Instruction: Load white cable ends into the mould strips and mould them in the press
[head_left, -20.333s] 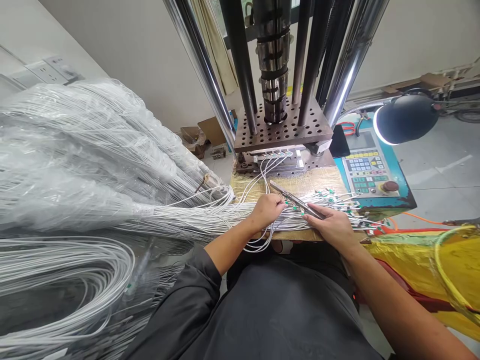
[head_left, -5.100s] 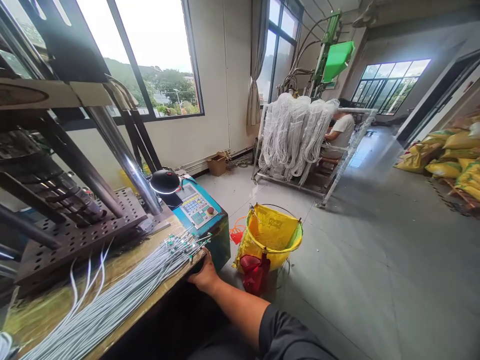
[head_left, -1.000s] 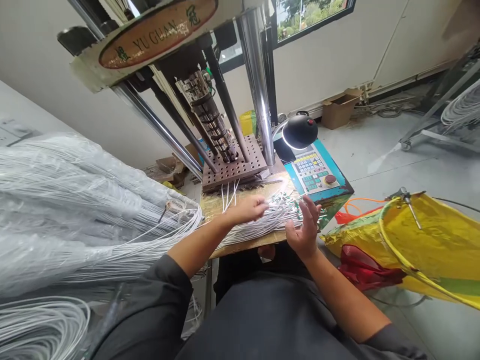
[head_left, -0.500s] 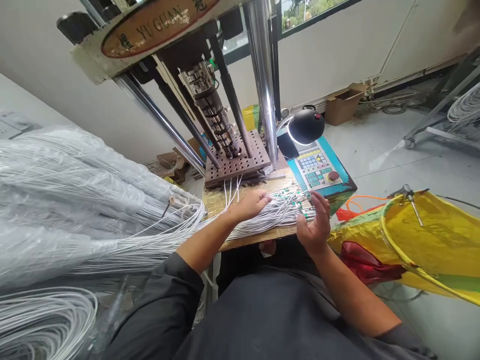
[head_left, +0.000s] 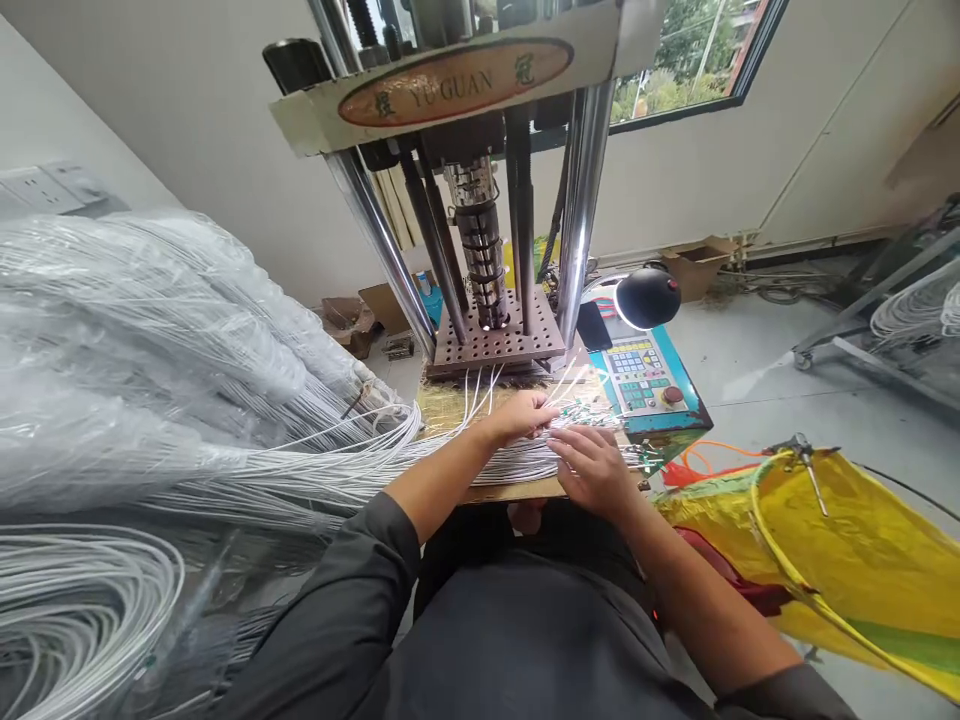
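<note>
Many thin white cables (head_left: 352,462) run from the left across the wooden table (head_left: 442,405), their green-tipped ends bunched at its right side. My left hand (head_left: 523,415) has its fingers closed on white cables near those ends. Over the bundle lies my right hand (head_left: 592,468), palm down with fingers stretched, its fingertips close to my left hand. Behind both hands stands a press with a perforated metal plate (head_left: 495,345) and a segmented metal column (head_left: 482,245). A few cables stretch from the plate's front edge toward my left forearm.
A black lamp (head_left: 649,297) shines over a blue control box (head_left: 675,352) right of the press. Plastic-wrapped cable bundles (head_left: 150,330) fill the left side. A yellow bag (head_left: 855,540) on a hoop stands at the right, with a cardboard box (head_left: 697,265) by the wall.
The view has turned and shifted. My right hand has moved left onto the cables, beside my left hand, and its fingers now lie flat. Several cable ends now stick up behind my left hand.
</note>
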